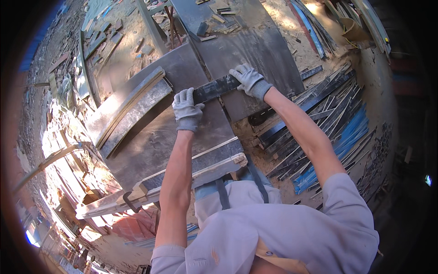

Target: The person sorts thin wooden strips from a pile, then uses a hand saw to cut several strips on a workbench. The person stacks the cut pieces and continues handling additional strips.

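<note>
A narrow dark-faced board, apparently plywood (pixel 216 88), spans between my two gloved hands above a dark flat worktable (pixel 154 161). My left hand (pixel 187 106) grips its left end, with the thumb toward the near edge. At the other end my right hand (pixel 249 79) holds the board, its fingers curled over the far edge. The board slants up to the right and crosses a long narrow gap (pixel 200 61) in the tabletop. Left of my left hand lies a stack of long strips (pixel 137 111) with pale edges and grey faces. Both hands wear grey knit gloves.
A long board (pixel 219 167) runs along the table's near edge, with a dark metal hook-shaped piece (pixel 131 202) at its left. Wood scraps (pixel 222 17) litter the far surface. Dark strips (pixel 318 109) and blue strips (pixel 349 132) are heaped at right. Offcuts (pixel 106 41) cover the ground at left.
</note>
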### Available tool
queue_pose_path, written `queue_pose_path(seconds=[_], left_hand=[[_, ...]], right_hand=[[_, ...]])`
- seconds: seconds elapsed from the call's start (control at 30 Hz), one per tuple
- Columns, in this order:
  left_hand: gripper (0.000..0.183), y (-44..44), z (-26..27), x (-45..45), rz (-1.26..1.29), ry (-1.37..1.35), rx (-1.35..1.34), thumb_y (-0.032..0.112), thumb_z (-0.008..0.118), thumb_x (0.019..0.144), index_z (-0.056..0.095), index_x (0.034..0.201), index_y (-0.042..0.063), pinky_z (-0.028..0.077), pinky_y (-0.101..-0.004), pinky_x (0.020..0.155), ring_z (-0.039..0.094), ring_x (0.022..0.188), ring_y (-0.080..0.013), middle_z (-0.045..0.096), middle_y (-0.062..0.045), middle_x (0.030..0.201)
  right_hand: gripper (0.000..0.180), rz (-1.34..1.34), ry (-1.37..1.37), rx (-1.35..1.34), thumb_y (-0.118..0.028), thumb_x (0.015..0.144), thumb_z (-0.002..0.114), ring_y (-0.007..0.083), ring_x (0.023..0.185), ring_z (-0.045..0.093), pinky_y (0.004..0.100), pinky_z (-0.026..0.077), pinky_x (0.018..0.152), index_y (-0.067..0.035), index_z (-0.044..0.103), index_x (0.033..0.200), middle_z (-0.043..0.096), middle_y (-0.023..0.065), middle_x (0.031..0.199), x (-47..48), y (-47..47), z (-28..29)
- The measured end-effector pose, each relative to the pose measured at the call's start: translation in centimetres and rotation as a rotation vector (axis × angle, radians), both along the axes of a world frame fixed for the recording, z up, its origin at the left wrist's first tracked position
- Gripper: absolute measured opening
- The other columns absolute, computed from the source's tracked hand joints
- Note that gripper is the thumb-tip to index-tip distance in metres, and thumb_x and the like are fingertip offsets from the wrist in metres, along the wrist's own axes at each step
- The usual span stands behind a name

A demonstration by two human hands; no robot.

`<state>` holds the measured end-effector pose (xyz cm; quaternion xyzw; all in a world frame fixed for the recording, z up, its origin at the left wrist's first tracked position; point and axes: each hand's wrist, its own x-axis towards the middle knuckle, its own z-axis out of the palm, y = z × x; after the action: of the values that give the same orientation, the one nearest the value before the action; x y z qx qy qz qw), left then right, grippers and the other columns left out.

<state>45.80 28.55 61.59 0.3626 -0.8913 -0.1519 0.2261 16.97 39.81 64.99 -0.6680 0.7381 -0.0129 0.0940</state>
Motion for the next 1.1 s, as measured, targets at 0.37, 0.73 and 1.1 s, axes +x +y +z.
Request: queue_pose_path(seconds=[0.37, 0.73, 1.1], left_hand=[[0.070, 0.6, 0.7, -0.6, 0.042, -0.006, -0.085, 0.021, 0.093, 0.069, 0.068, 0.134, 0.011, 0.051, -0.0459, 0.107, 0.059, 0.123, -0.0361, 0.067, -0.011, 0.128], [0.068, 1.5, 2.6, -0.8, 0.081, -0.012, -0.091, 0.025, 0.095, 0.072, 0.070, 0.132, 0.009, 0.051, -0.0456, 0.106, 0.060, 0.121, -0.0363, 0.066, -0.013, 0.124], [0.100, 25.7, 9.1, 3.1, -0.163, 0.228, 0.395, 0.052, 0.092, 0.082, 0.049, 0.159, 0.005, 0.049, -0.0453, 0.106, 0.060, 0.119, -0.0333, 0.057, -0.019, 0.128]], right_hand=[[0.076, -0.015, 0.032, -0.079, -0.018, 0.084, 0.086, 0.0354, 0.138, 0.050, 0.0429, 0.042, 0.121, -0.008, 0.055, 0.153, 0.055, 0.0152, 0.145, 0.2, 0.9, 0.1], [0.070, -0.217, 0.042, -0.211, -0.029, 0.090, 0.085, 0.0400, 0.129, 0.061, 0.0486, 0.052, 0.109, -0.009, 0.056, 0.151, 0.056, 0.0221, 0.146, 1.2, 1.8, 0.8], [0.047, -0.590, -1.916, -0.432, -0.039, 0.106, 0.072, 0.0109, 0.096, 0.072, 0.0308, 0.060, 0.080, -0.003, 0.069, 0.137, 0.076, 0.0037, 0.115, 17.8, 23.1, 2.6]])
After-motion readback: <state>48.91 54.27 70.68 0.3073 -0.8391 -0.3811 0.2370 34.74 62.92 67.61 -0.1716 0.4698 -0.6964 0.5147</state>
